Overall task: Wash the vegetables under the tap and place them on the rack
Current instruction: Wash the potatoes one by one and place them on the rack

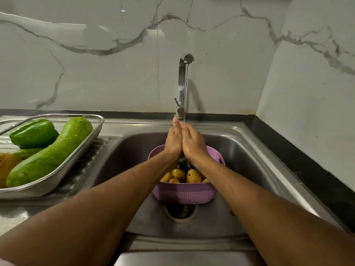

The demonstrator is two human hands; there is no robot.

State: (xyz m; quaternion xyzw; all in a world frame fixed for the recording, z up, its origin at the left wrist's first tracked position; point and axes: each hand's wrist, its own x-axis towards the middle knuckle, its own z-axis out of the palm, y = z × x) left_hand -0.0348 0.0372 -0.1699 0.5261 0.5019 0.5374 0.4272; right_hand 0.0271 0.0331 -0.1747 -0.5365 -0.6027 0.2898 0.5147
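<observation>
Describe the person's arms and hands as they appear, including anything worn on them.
Both forearms are bare, with no sleeves, watch or bracelets in view. The left hand and right hand wear no gloves or visible rings, and both glisten with water droplets.

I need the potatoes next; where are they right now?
In the head view, the potatoes sit in the purple basket at the centre of the sink, just below both hands under the running tap.

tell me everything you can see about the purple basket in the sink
The basket is lilac plastic with a woven-textured wall and slotted handle openings near the rim. It sits upright in the steel sink, over the drain. Wet potatoes and something dark lie inside. Both hands, the left and the right, are above it under the running tap, not touching it.
</observation>
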